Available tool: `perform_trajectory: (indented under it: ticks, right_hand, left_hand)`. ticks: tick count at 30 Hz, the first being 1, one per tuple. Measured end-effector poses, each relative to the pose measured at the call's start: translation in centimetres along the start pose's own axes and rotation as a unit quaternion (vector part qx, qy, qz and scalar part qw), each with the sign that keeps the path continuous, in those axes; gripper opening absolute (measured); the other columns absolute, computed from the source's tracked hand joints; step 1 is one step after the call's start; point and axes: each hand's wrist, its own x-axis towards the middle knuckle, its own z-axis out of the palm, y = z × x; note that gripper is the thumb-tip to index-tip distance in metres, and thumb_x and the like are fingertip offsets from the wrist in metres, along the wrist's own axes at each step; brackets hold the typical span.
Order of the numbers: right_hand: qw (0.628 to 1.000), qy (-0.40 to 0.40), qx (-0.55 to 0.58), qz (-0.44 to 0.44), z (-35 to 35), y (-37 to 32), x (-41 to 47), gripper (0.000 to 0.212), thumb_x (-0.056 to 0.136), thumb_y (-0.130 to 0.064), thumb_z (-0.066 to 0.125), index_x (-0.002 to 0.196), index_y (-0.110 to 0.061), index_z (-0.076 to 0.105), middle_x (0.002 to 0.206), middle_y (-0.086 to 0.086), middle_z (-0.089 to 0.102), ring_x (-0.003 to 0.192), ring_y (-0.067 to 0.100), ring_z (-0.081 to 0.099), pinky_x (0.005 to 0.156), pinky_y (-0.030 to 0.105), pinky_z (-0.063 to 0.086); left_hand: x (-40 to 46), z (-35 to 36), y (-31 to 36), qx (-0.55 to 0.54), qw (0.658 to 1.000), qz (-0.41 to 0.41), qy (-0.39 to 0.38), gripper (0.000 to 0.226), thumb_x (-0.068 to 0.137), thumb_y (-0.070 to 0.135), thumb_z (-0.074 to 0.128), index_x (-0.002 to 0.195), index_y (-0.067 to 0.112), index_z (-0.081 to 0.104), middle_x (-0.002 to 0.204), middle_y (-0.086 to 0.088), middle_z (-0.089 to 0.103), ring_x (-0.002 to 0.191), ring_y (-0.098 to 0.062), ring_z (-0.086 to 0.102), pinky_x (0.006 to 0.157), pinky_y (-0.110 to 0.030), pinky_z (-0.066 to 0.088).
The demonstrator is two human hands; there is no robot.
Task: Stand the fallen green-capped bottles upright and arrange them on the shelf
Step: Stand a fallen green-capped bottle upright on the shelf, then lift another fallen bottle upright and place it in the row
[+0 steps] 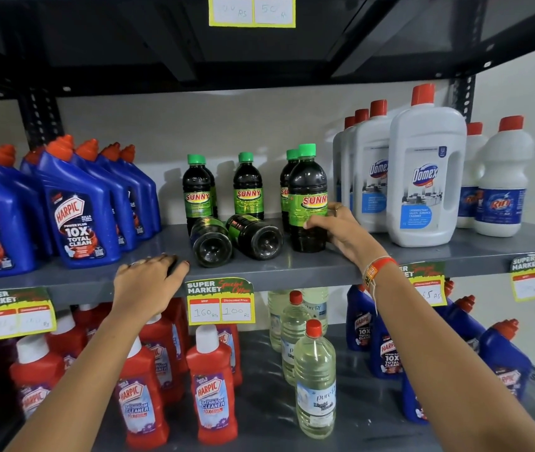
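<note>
Two dark green-capped plastic bottles lie on their sides on the grey metal shelf, bases toward the camera, between the hands and touching each other. Five more of the same stand upright: four behind the fallen pair, one under the right hand.

Right hand is wrapped around the lower body of the front upright bottle, thumb on the label, fingers round the far side. It stands flat on its base, so my read is it's being set down or nudged into line, close to the big white red-capped cleaner bottles just right of that hand.

Left hand rests palm-down on the shelf's front lip, fingers curled over something dark; can't tell if it's another fallen bottle or just shadow. Grip state unclear. Probably bracing, or reaching for the next one.

Blue angled-neck toilet cleaner bottles fill the shelf left of the left hand, so the gap between both hands is the only free space for the row.

Remaining: at least the two fallen ones.
</note>
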Motion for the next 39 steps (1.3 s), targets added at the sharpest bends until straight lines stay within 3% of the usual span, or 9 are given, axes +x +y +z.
perform_trajectory:
  ticks: [12, 15, 18, 20, 23, 29, 32, 35, 39]
  right_hand:
    - [0.991, 0.037, -0.121, -0.037, 0.3, 0.2, -0.1, 0.084, 0.065, -0.003, 0.081, 0.133, -0.007, 0.032, 0.122, 0.010, 0.053, 0.118, 0.025, 0.052, 0.098, 0.033, 0.043]
    - [0.946, 0.145, -0.243, -0.161, 1.3, 0.0, -0.7, 0.089, 0.060, -0.018, 0.084, 0.133, -0.010, 0.035, 0.130, 0.011, 0.045, 0.124, 0.024, 0.044, 0.106, 0.037, 0.039]
    - [0.871, 0.267, -0.237, -0.337, 3.6, -0.7, -2.9, 0.066, 0.063, -0.021, 0.075, 0.121, -0.012, 0.046, 0.116, 0.009, 0.048, 0.109, 0.023, 0.048, 0.093, 0.038, 0.045]
    - [0.861, 0.231, -0.225, -0.393, 5.8, -1.5, -4.2, 0.053, 0.065, -0.020, 0.070, 0.114, -0.016, 0.050, 0.100, 0.004, 0.053, 0.097, 0.022, 0.052, 0.080, 0.036, 0.048]
    - [0.837, 0.091, -0.415, -0.345, 9.0, -2.5, -4.0, 0.054, 0.071, -0.026, 0.071, 0.120, -0.015, 0.049, 0.104, 0.006, 0.058, 0.104, 0.026, 0.050, 0.079, 0.034, 0.047]
    - [0.726, -0.119, -0.677, -0.036, 12.6, -4.5, -1.5, 0.063, 0.079, -0.041, 0.068, 0.128, -0.008, 0.046, 0.128, 0.011, 0.056, 0.116, 0.031, 0.055, 0.092, 0.038, 0.046]
    - [0.693, -0.116, -0.711, -0.020, 13.1, -4.6, -0.2, 0.065, 0.076, -0.052, 0.065, 0.125, -0.012, 0.051, 0.127, 0.007, 0.059, 0.114, 0.029, 0.057, 0.091, 0.036, 0.045]
    - [0.714, -0.085, -0.695, -0.030, 13.1, -4.1, 0.6, 0.067, 0.069, -0.058, 0.067, 0.118, -0.014, 0.056, 0.120, 0.007, 0.062, 0.109, 0.029, 0.058, 0.089, 0.037, 0.046]
    - [0.737, -0.026, -0.672, -0.071, 12.8, -3.3, 0.6, 0.040, 0.074, -0.046, 0.063, 0.098, -0.014, 0.057, 0.099, 0.008, 0.062, 0.104, 0.032, 0.060, 0.078, 0.034, 0.042]
  left_hand:
    - [-0.1, -0.1, 0.0, -0.003, 1.000, -0.007, -0.003, 0.046, 0.092, 0.046, 0.030, 0.106, 0.017, 0.064, 0.106, -0.008, 0.070, 0.093, -0.026, 0.062, 0.080, -0.039, 0.039]
    - [0.0, -0.3, -0.3, -0.012, 0.999, -0.010, -0.030, 0.061, 0.085, 0.056, 0.021, 0.113, 0.020, 0.061, 0.115, -0.007, 0.067, 0.102, -0.025, 0.059, 0.085, -0.039, 0.037]
    - [0.2, -1.2, -1.0, -0.060, 0.992, -0.003, -0.107, 0.086, 0.068, 0.073, 0.013, 0.129, 0.026, 0.050, 0.138, 0.000, 0.051, 0.121, -0.023, 0.049, 0.097, -0.041, 0.033]
    - [0.1, -1.8, -1.7, -0.078, 0.987, 0.001, -0.138, 0.090, 0.065, 0.077, 0.013, 0.134, 0.029, 0.044, 0.143, 0.002, 0.044, 0.125, -0.024, 0.045, 0.100, -0.042, 0.033]
    - [-0.8, -1.9, -2.3, -0.040, 0.995, 0.008, -0.089, 0.089, 0.067, 0.078, 0.013, 0.132, 0.028, 0.046, 0.141, 0.001, 0.047, 0.122, -0.023, 0.049, 0.098, -0.042, 0.037]
    - [-1.0, -0.4, -2.6, -0.049, 0.998, 0.019, -0.018, 0.085, 0.069, 0.078, 0.015, 0.122, 0.027, 0.058, 0.133, 0.004, 0.056, 0.123, -0.019, 0.050, 0.097, -0.039, 0.037]
    - [-0.9, -0.3, -2.7, -0.054, 0.998, 0.022, -0.017, 0.086, 0.069, 0.078, 0.014, 0.123, 0.026, 0.057, 0.134, 0.004, 0.055, 0.125, -0.018, 0.048, 0.098, -0.039, 0.036]
    - [-1.0, -0.3, -2.6, -0.049, 0.998, 0.032, -0.012, 0.086, 0.070, 0.077, 0.013, 0.123, 0.026, 0.056, 0.134, 0.003, 0.055, 0.125, -0.018, 0.048, 0.098, -0.040, 0.035]
    - [-1.1, -0.3, -2.7, -0.057, 0.997, 0.041, -0.008, 0.084, 0.072, 0.076, 0.015, 0.122, 0.024, 0.057, 0.132, 0.002, 0.057, 0.123, -0.020, 0.050, 0.097, -0.040, 0.036]
